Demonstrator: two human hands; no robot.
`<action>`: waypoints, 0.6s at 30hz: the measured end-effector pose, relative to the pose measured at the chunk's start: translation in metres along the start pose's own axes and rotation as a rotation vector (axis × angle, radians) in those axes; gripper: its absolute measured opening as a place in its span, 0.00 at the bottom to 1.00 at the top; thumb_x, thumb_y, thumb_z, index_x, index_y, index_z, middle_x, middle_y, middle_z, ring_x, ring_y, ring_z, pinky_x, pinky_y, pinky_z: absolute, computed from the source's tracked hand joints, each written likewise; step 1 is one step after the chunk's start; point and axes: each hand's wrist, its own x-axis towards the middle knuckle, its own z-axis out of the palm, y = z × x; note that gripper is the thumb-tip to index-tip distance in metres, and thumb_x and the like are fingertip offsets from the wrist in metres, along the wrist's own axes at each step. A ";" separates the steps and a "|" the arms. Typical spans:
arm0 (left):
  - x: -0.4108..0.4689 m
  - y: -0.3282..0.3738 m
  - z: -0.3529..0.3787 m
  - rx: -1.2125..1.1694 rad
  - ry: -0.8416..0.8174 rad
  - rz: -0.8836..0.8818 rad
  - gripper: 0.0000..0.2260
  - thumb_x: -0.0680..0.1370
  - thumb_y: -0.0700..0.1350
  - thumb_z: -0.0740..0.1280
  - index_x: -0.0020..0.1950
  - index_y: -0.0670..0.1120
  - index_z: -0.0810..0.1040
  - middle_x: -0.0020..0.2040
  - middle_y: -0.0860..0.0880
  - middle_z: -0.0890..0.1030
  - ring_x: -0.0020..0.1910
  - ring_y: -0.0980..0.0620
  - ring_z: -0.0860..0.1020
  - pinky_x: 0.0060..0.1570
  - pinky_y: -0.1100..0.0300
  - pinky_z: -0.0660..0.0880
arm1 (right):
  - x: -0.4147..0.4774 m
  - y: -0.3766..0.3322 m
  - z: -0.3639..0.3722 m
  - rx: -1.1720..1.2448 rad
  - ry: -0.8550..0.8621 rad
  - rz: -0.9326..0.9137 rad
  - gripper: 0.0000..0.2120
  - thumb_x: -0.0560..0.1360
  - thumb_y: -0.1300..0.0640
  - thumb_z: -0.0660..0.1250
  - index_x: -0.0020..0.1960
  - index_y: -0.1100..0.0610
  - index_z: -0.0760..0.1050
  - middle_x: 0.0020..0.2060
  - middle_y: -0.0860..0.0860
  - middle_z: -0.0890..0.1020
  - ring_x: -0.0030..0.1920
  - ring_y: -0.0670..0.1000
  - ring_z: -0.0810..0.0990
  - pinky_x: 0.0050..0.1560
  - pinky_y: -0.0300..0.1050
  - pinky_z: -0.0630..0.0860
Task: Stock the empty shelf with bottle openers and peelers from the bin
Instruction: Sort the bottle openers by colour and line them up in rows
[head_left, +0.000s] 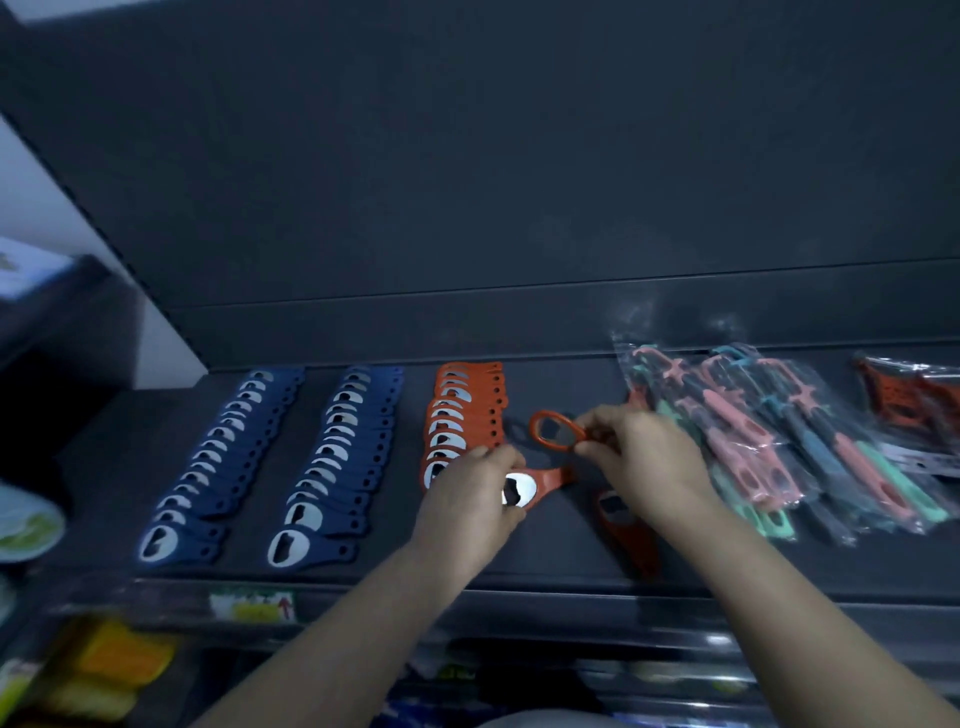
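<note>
Two rows of blue bottle openers (218, 467) (337, 462) and one row of orange bottle openers (462, 410) lie overlapped on the dark shelf (561, 561). My left hand (467, 504) grips an orange opener (535, 486) at the near end of the orange row. My right hand (639, 452) pinches the handle of another orange opener (553, 430), raised just above the shelf. A third loose orange opener (628, 535) lies under my right wrist. Bagged peelers (769, 441) in pink, teal and black are piled to the right.
A bag of red items (914, 400) sits at the far right of the shelf. A price label (252, 605) is on the shelf's front edge. Yellow packaged goods (104, 670) fill the lower shelf at left. A round pale item (26, 525) is at the left edge.
</note>
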 end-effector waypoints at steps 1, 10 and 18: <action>-0.008 -0.011 -0.003 -0.019 -0.001 0.012 0.17 0.72 0.46 0.72 0.59 0.54 0.76 0.54 0.54 0.77 0.53 0.54 0.75 0.50 0.60 0.72 | -0.003 -0.006 0.005 0.022 -0.005 -0.009 0.08 0.72 0.51 0.71 0.51 0.44 0.79 0.44 0.43 0.83 0.50 0.49 0.80 0.46 0.44 0.75; -0.022 -0.083 -0.028 -0.061 -0.079 0.027 0.24 0.74 0.44 0.72 0.69 0.55 0.72 0.57 0.55 0.70 0.56 0.57 0.72 0.55 0.67 0.67 | -0.025 -0.041 0.030 0.174 -0.051 -0.009 0.07 0.71 0.56 0.72 0.45 0.46 0.76 0.39 0.40 0.82 0.45 0.44 0.80 0.48 0.48 0.77; -0.015 -0.089 -0.018 -0.105 0.010 0.082 0.25 0.74 0.41 0.72 0.70 0.53 0.72 0.59 0.51 0.71 0.60 0.54 0.70 0.61 0.69 0.64 | -0.039 -0.064 0.038 0.174 -0.216 -0.030 0.07 0.72 0.57 0.72 0.45 0.46 0.78 0.38 0.39 0.82 0.43 0.40 0.79 0.46 0.37 0.74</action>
